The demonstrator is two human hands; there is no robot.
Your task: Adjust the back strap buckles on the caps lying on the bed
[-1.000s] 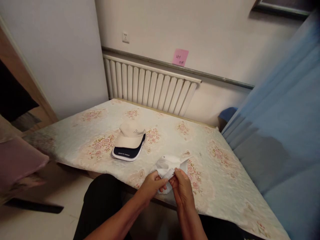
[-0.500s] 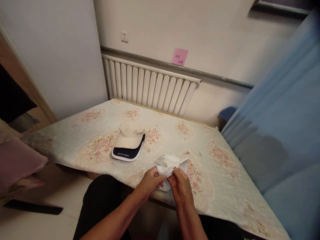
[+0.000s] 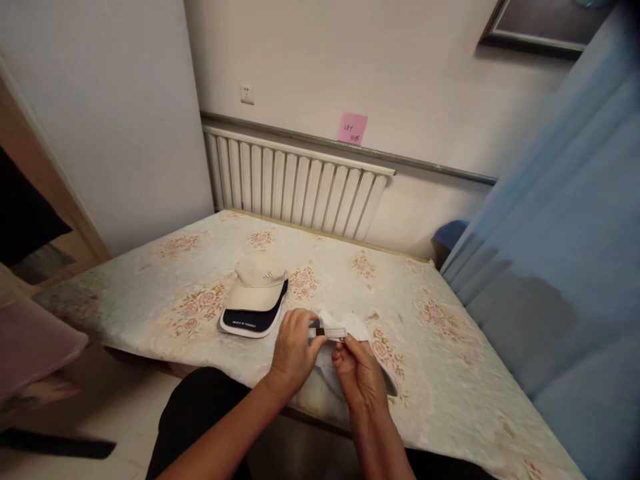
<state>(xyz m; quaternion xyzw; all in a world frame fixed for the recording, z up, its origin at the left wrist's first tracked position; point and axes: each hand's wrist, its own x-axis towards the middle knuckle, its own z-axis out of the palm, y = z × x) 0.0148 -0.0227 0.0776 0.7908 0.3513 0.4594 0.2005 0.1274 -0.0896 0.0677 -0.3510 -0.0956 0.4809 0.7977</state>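
Observation:
A white cap [image 3: 353, 325] is held at the table's near edge, its back strap [image 3: 334, 333] stretched between my two hands. My left hand [image 3: 295, 343] pinches the strap's left end, close to a dark buckle. At the strap's right end, the fingertips of my right hand [image 3: 359, 370] are closed on it. The cap's brim points to the lower right, partly hidden behind my right hand. To the left lies a stack of caps: a beige cap [image 3: 257, 283] on top, a navy one [image 3: 247, 320] under it, and a white brim [image 3: 235, 331] at the bottom.
A flowered cloth covers the table [image 3: 320, 267]. Behind it is a white radiator [image 3: 295, 180] below a pipe, with a pink note [image 3: 353, 128] on the wall. A blue curtain [image 3: 565, 267] hangs at the right. Pinkish fabric [image 3: 37, 340] is at the left edge.
The white cap has been turned so that its strap faces me and its brim points right. My left hand has risen and gripped the strap's left end. The view has tilted slightly upward.

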